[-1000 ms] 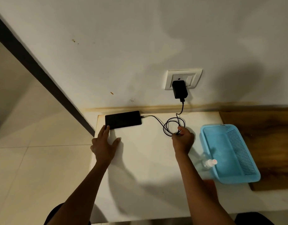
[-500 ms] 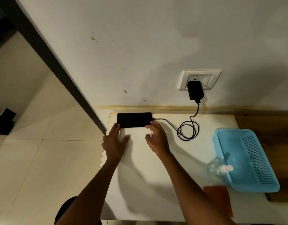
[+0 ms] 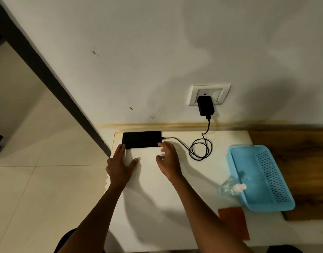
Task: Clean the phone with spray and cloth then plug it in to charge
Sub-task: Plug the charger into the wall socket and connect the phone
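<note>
The white counter (image 3: 157,207) carries everything, and the job looks all but done. Right of the hands sit the blue basket (image 3: 237,167), the red cloth (image 3: 233,223) and the spray bottle (image 3: 230,189), all set aside. Just beyond the fingertips the phone (image 3: 141,139) lies flat, its cable (image 3: 199,148) running to the charger (image 3: 205,105) in the wall socket. The left hand (image 3: 120,165) rests flat and released, touching the phone's corner; the right hand (image 3: 169,159) hovers loose, grasping nothing.

The phone (image 3: 141,139) looks matt black, the table (image 3: 157,207) smooth white, the basket (image 3: 266,179) perforated blue plastic, the board (image 3: 303,161) grained wood.
</note>
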